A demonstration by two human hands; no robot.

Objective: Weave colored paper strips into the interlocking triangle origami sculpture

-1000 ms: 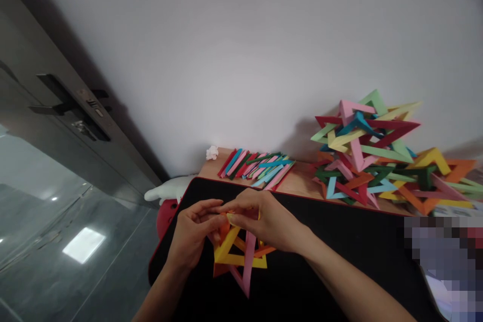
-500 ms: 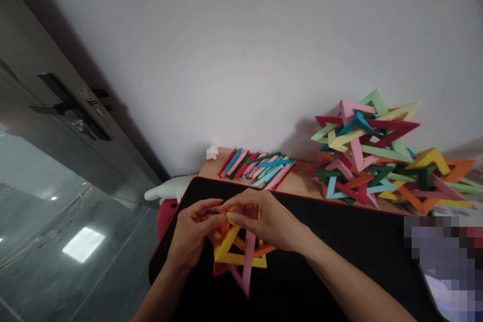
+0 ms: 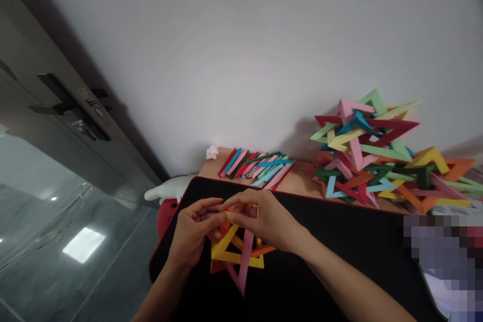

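Between my hands is a folded-paper star [image 3: 246, 254] of interlocked yellow, pink and orange strips, above a black mat [image 3: 320, 271] with a red edge. My left hand [image 3: 194, 234] pinches the star's upper left part, thumb and fingers closed on an orange piece. From the right, my right hand [image 3: 266, 219] grips the same upper part, its thumb and fingertips meeting those of the left hand. The fingers cover the joint between them and part of the star's top. One pink point of the star hangs down toward me.
Folded paper strips [image 3: 260, 165] in many colours lie on the wooden surface [image 3: 305, 179] behind the mat, beside a crumpled white paper [image 3: 212, 152]. Several finished paper stars [image 3: 364, 128] are stacked at right against the wall. A door [image 3: 71, 105] stands at left.
The star has tilted slightly, its lower points shifting a little to the left. Both hands keep nearly the same place and grip.
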